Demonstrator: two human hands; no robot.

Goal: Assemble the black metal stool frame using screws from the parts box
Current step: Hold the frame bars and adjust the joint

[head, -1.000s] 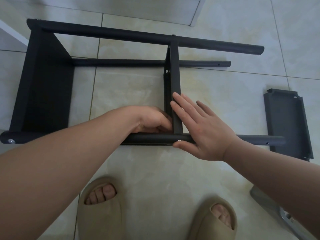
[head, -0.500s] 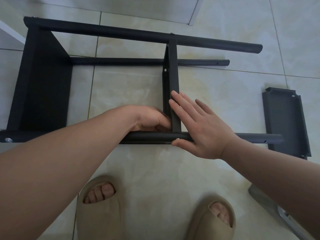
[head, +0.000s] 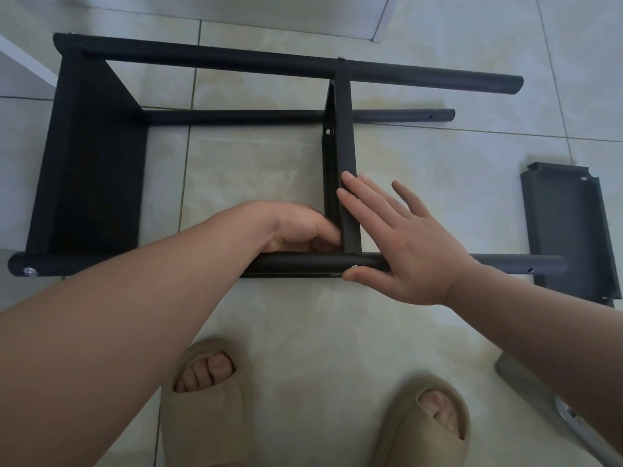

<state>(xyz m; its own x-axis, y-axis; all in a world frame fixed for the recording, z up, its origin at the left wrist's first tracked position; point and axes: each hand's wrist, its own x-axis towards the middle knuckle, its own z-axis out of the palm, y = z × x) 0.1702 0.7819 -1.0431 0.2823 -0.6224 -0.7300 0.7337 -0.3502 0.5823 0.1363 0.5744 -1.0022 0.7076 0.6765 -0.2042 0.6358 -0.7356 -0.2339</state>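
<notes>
Stool frame lying on its side on the tiled floor, filling the upper and middle left of the picture. At far left, a wide black panel joins the tube ends; a silver bolt head shows at the left tip of the near tube. Two more tubes run rightward across the upper part of the frame. At centre, a crossbar stands between the far tube and the near tube, with a small hole visible on its left flange.

Left hand, centre: fingers curled and tucked against the left side of the crossbar at its junction with the near tube; whether they pinch a screw cannot be told, as the fingertips are hidden. Right hand, just right of centre: fingers straight and spread, flat against the right face of the crossbar, palm over the near tube, thumb beneath it beside a second bolt head.

Lower centre: two beige slippers. Right edge: a loose bracket on the floor, its lower end behind the near tube's tip. Lower right corner: a grey metallic object, partly hidden by the forearm.
</notes>
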